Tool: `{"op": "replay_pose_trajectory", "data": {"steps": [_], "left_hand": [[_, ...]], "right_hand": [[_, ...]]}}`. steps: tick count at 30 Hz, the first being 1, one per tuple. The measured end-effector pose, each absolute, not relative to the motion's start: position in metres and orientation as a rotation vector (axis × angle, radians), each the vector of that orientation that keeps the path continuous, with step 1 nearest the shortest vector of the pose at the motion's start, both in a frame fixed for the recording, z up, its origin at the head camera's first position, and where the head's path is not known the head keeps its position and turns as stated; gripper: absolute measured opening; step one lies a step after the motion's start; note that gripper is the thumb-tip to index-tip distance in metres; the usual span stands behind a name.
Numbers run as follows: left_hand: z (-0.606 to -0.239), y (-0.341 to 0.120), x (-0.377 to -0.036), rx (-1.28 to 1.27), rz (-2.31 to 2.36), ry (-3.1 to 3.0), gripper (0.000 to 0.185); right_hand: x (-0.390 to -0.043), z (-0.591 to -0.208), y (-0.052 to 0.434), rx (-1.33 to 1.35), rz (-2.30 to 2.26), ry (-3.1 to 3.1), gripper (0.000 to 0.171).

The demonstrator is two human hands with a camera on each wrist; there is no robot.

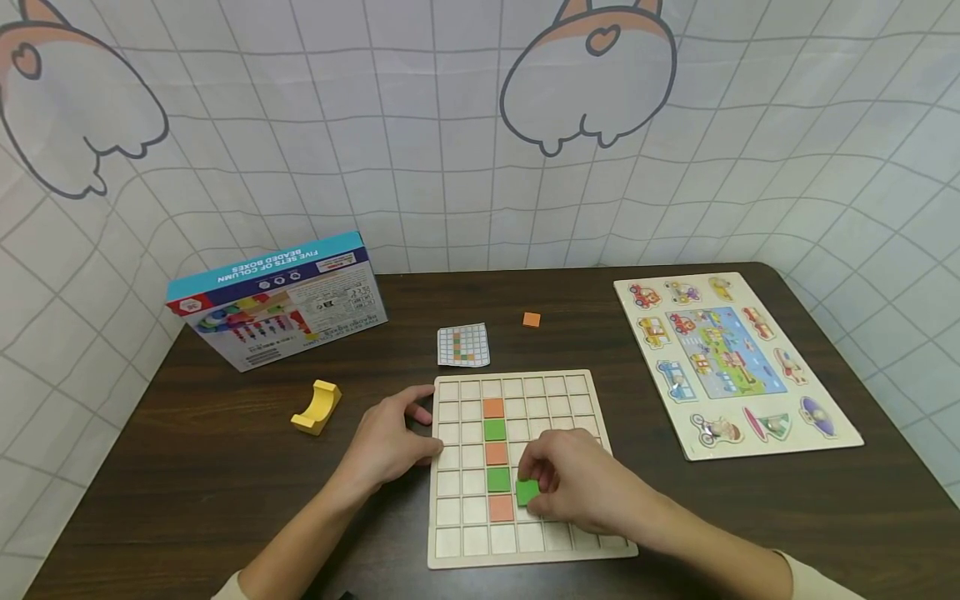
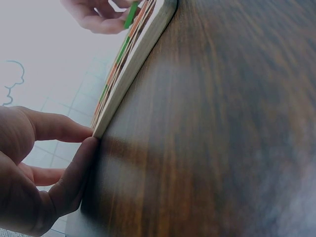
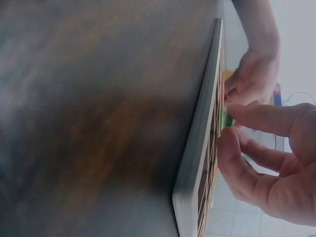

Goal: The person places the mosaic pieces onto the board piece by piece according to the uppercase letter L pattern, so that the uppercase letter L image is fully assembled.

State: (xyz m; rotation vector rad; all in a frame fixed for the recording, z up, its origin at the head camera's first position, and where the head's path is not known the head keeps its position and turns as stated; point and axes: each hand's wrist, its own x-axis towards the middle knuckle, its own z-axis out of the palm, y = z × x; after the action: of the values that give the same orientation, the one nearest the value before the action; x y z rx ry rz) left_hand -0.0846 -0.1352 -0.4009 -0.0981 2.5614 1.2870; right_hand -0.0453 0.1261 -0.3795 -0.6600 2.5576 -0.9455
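Observation:
A wooden grid board (image 1: 532,546) lies on the table, with a column of orange and green square tiles in its cells. My left hand (image 1: 393,437) holds the board's left edge, thumb and finger at the rim; the left wrist view shows these fingertips close together on that edge (image 2: 106,121). Between thumb and fingers, my right hand (image 1: 581,483) pinches a green square tile (image 1: 527,492) just right of the column's lower part. In the right wrist view the tile (image 3: 228,120) stands tilted at the board's surface. My right hand covers some cells.
Behind the board lie a small pattern card (image 1: 462,345) and a loose orange tile (image 1: 531,319). A yellow curved block (image 1: 317,408) sits to the left, before a toy box (image 1: 277,304). On the right is a picture puzzle board (image 1: 731,433). A patterned curtain (image 1: 465,183) hangs behind the table.

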Motion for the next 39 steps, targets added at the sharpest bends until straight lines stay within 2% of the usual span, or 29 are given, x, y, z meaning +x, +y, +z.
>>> {"op": "replay_pose_trajectory", "data": {"steps": [39], "left_hand": [[-0.4019, -0.1359, -0.0848, -0.088, 1.293, 2.556, 0.076]], "right_hand": [[-0.0385, -0.3825, 0.1238, -0.784, -0.922, 2.565, 0.027]]}}
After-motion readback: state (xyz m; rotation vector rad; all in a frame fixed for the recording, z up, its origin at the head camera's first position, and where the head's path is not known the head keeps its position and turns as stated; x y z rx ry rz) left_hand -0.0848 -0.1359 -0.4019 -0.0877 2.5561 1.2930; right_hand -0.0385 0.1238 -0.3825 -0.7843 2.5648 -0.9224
